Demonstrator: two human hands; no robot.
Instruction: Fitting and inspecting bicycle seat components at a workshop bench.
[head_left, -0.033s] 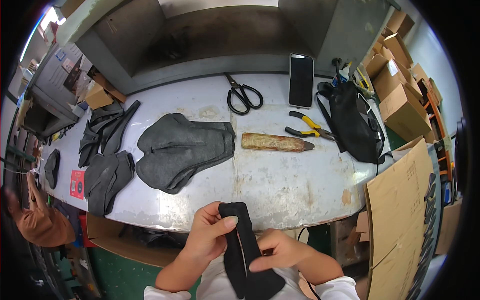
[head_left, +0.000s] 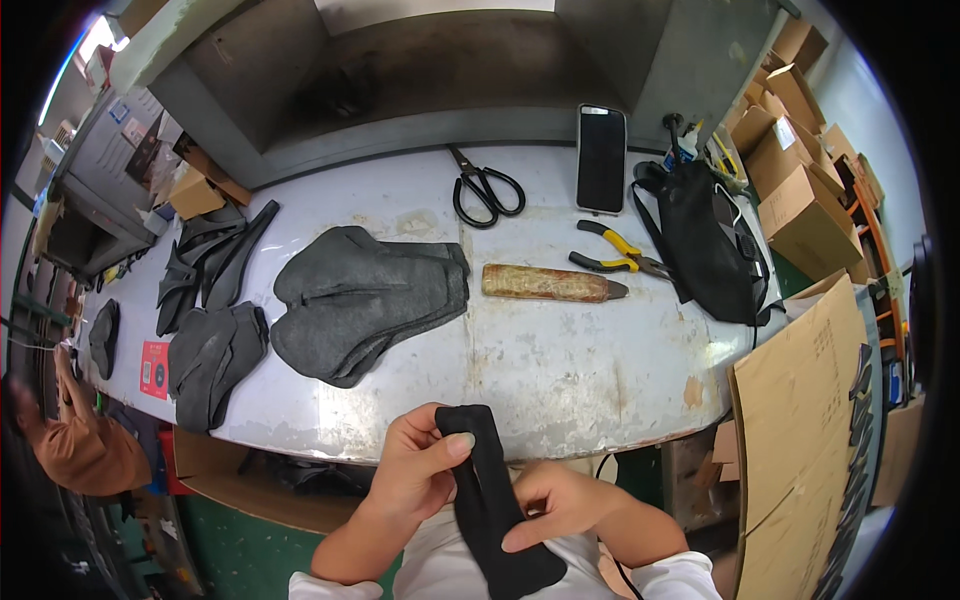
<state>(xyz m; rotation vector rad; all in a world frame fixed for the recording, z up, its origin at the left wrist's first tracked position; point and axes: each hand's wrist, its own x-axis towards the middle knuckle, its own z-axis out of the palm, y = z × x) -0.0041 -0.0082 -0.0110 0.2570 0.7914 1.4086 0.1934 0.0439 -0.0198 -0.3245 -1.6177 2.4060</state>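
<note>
A long black piece of soft material (head_left: 490, 525), folded with a narrow slit near its top, hangs between my hands over my lap, just off the table's front edge. My left hand (head_left: 420, 465) pinches its upper end, thumb on top. Lower down, my right hand (head_left: 565, 508) grips its right side, the thumb lying on the face and the other fingers partly hidden. Beyond my hands on the table (head_left: 560, 390) lies a stack of dark grey cut pieces (head_left: 370, 305). To its right is a tool with a worn, wrapped handle and a short dark tip (head_left: 550, 284).
Black-handled scissors (head_left: 488, 195), yellow-and-black pliers (head_left: 618, 252), a phone (head_left: 601, 160) and a black bag (head_left: 705, 245) lie farther back. More grey pieces (head_left: 215, 360) and a red card (head_left: 154, 370) are at left. Cardboard (head_left: 800, 430) stands at right; a person (head_left: 90, 450) is at far left.
The long slit in the black piece has mostly closed up, and its lower part now lies flatter together. Both hands keep nearly the same place and grip.
</note>
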